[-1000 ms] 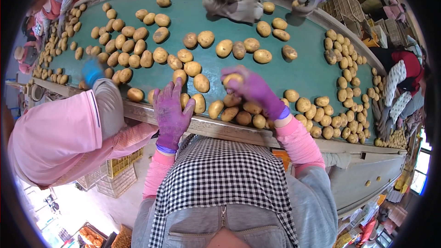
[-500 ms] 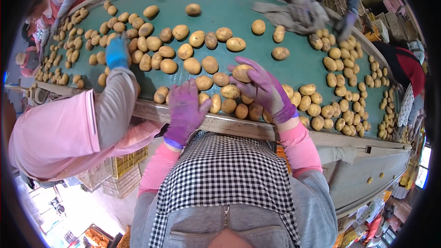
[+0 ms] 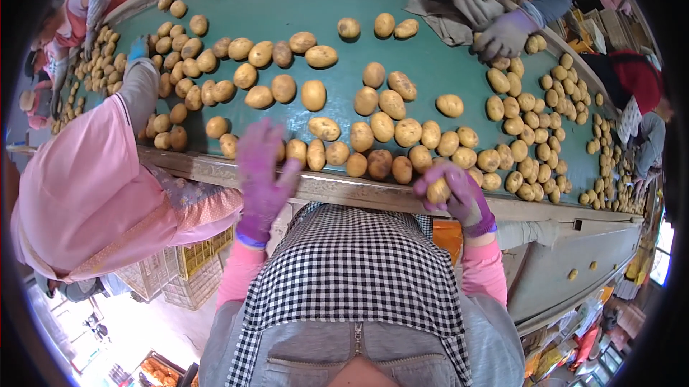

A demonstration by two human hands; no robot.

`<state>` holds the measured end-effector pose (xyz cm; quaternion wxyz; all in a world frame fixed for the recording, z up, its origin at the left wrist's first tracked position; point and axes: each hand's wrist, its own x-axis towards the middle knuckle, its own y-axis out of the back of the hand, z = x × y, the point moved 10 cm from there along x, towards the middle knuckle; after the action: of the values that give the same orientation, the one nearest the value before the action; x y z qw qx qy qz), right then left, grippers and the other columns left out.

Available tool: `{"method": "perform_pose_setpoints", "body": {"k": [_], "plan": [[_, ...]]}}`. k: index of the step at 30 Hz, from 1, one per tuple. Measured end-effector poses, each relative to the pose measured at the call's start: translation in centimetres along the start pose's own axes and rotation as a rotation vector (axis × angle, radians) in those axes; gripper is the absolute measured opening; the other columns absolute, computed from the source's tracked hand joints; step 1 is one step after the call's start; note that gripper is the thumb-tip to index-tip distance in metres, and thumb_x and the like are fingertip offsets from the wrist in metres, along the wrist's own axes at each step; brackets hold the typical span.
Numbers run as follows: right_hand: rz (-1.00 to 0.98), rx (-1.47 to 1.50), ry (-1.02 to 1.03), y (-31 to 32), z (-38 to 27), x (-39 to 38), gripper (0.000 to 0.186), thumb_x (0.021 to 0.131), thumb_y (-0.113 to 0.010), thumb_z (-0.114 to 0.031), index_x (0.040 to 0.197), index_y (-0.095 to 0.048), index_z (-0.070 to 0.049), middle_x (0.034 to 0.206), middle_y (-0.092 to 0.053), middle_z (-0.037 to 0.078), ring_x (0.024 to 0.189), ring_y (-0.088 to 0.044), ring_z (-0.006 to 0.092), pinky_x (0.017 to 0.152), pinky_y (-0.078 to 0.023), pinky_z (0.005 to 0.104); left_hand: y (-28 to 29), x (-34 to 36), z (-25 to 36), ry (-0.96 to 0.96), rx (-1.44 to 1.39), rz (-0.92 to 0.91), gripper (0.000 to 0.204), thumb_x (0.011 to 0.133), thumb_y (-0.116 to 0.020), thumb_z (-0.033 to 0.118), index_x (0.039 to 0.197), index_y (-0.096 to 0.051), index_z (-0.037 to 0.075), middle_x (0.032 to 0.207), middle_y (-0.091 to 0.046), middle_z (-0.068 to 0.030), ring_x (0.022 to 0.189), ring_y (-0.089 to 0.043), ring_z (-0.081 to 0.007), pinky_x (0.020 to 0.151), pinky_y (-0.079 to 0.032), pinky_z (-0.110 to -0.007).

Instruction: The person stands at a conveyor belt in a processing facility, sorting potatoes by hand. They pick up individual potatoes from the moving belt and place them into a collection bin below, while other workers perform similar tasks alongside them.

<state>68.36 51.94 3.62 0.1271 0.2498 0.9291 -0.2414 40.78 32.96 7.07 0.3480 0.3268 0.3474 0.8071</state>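
Many potatoes (image 3: 313,95) lie scattered on a green conveyor belt (image 3: 287,10) in front of me. My right hand (image 3: 465,199), in a purple glove, is at the near rim of the belt with its fingers closed round one potato (image 3: 438,190). Slightly blurred, my left hand (image 3: 264,180) in a matching glove reaches over the near rim, fingers stretched out and thumb apart. It hangs by the potatoes at the near edge and partly hides one; nothing shows in its grip. Between my hands, a row of potatoes (image 3: 379,164) runs along the rim.
A co-worker's sleeve in pink (image 3: 79,186) and a blue-gloved hand (image 3: 138,48) are close on my left. Across the belt, a co-worker's grey-gloved hand (image 3: 507,34) touches potatoes beside a grey cloth (image 3: 441,22). The belt's near rim (image 3: 344,190) runs before my apron.
My right hand has moved from over the belt to the near rim, holding a potato. My left hand has shifted slightly left. Potatoes have changed places; the co-worker's blue glove has moved farther left.
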Motion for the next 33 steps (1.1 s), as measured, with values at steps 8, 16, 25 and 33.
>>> {"method": "perform_pose_setpoints", "body": {"k": [8,16,25,33], "plan": [[-0.239,0.249,-0.289,10.3,13.1,-13.4,0.055,0.099,-0.079,-0.028,0.138,-0.061,0.005,0.131,-0.071,0.024,0.108,-0.073,0.0256,0.098,-0.057,0.0371,-3.7,-1.1,-1.1,0.147,0.29,-0.183,0.07,0.097,-0.07,0.038,0.15,-0.053,-0.003,0.132,-0.062,-0.0241,0.118,-0.063,-0.0417,0.11,-0.043,-0.056],[0.415,-0.371,-0.412,20.9,24.0,-11.3,0.043,0.106,-0.065,-0.025,0.142,-0.062,-0.001,0.133,-0.072,0.019,0.118,-0.071,0.0304,0.101,-0.057,0.0423,-8.2,0.1,5.0,0.12,0.15,-0.354,0.063,0.098,-0.07,0.04,0.141,-0.057,-0.004,0.113,-0.064,-0.0217,0.101,-0.065,-0.041,0.089,-0.05,-0.053],[-0.617,-1.202,0.361,7.0,-3.6,-14.2,0.039,0.101,-0.07,-0.019,0.138,-0.071,-0.008,0.12,-0.078,0.014,0.105,-0.077,0.0297,0.092,-0.062,0.0394,-16.3,1.9,15.0,0.131,0.093,-0.471,0.073,0.092,-0.076,0.047,0.137,-0.057,-0.008,0.11,-0.065,-0.023,0.096,-0.069,-0.0375,0.084,-0.054,-0.05],[-0.003,-1.256,0.799,2.3,-15.1,12.8,0.038,0.094,-0.073,-0.019,0.131,-0.069,-0.008,0.123,-0.071,0.016,0.116,-0.07,0.0347,0.097,-0.057,0.0456,-25.3,3.3,29.3,-0.337,-0.266,-0.272,0.073,0.087,-0.076,0.054,0.128,-0.064,-0.006,0.114,-0.067,-0.0272,0.102,-0.069,-0.0421,0.085,-0.056,-0.051]]}}
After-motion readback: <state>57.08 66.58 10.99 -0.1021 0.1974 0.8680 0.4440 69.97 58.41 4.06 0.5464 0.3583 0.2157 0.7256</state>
